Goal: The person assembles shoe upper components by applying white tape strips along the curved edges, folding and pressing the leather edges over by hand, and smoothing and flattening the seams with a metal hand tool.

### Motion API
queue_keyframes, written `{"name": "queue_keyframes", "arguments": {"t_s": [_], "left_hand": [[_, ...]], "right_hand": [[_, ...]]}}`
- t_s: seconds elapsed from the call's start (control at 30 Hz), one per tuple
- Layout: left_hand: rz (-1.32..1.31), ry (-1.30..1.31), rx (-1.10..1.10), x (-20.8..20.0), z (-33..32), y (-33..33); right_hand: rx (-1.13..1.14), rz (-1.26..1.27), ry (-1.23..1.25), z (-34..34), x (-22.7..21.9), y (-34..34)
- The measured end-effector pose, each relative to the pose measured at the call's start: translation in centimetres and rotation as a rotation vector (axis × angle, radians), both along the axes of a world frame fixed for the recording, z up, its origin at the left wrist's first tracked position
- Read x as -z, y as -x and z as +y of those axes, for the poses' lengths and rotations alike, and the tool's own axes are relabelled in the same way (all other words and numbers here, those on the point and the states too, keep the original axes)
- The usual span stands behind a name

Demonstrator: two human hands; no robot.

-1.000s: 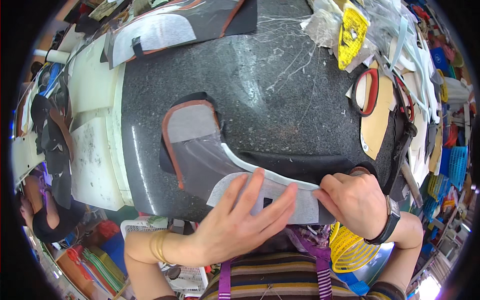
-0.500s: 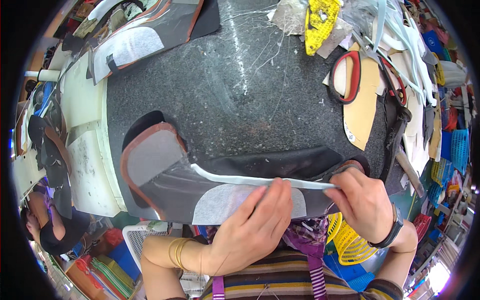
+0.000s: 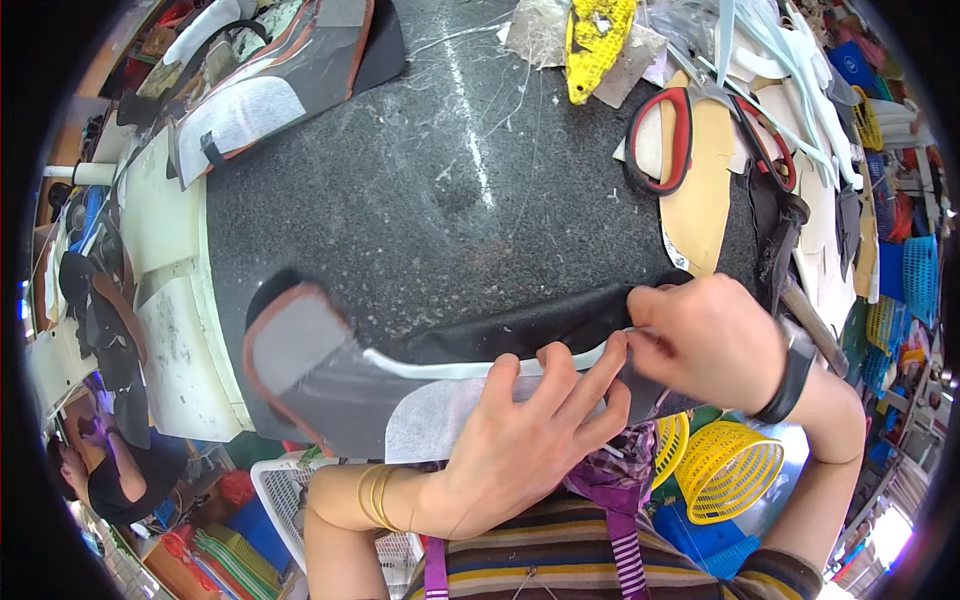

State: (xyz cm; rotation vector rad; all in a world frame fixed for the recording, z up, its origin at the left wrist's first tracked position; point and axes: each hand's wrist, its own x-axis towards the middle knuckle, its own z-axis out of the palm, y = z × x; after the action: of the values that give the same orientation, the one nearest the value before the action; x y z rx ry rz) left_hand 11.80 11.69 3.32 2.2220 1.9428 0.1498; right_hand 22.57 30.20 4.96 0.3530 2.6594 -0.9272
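Note:
A long dark shoe-upper piece (image 3: 330, 385) with a grey patch, white lining and a brown edge lies along the near edge of the black speckled worktable (image 3: 450, 200). A thin white strip (image 3: 440, 368) runs along its top. My left hand (image 3: 525, 435) presses flat on the piece, fingers spread. My right hand (image 3: 705, 340) pinches the strip's right end with fingers closed; a dark watch is on that wrist.
Red-handled scissors (image 3: 665, 140) lie on tan card patterns (image 3: 700, 200) at the right. A yellow object (image 3: 595, 40) sits at the far edge, more cut uppers (image 3: 270, 80) at far left. Yellow baskets (image 3: 725, 465) stand below the table; another person (image 3: 110, 470) sits at lower left.
The upper piece has slid left and nearer. My left hand has moved right along it toward my right hand, which still holds the strip's end.

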Motion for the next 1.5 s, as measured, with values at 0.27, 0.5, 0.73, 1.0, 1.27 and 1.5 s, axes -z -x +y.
{"name": "queue_keyframes", "arguments": {"t_s": [0.27,0.5,0.73,1.0,1.27,1.5], "left_hand": [[0.093,-0.087,-0.034,-0.2,-4.8,3.5],[0.043,-0.537,0.102,-7.3,-4.0,7.3],[0.224,-0.373,0.07,-0.7,-6.5,4.7],[0.103,-0.261,-0.17,1.7,-6.7,1.5],[0.11,-0.177,-0.101,1.8,-7.7,1.7],[-0.029,-0.207,0.307,-0.3,-9.3,11.4]], "right_hand": [[-0.444,-0.347,0.271,-2.9,-4.8,-3.6],[-0.281,0.013,0.551,-5.5,0.4,1.3],[0.359,-0.459,1.245,0.9,0.8,10.9],[-0.421,0.008,0.162,-3.4,-0.5,11.7],[-0.274,0.348,-0.359,-11.2,-1.2,4.1],[-0.184,0.338,-0.583,-14.9,1.3,2.4]]}}
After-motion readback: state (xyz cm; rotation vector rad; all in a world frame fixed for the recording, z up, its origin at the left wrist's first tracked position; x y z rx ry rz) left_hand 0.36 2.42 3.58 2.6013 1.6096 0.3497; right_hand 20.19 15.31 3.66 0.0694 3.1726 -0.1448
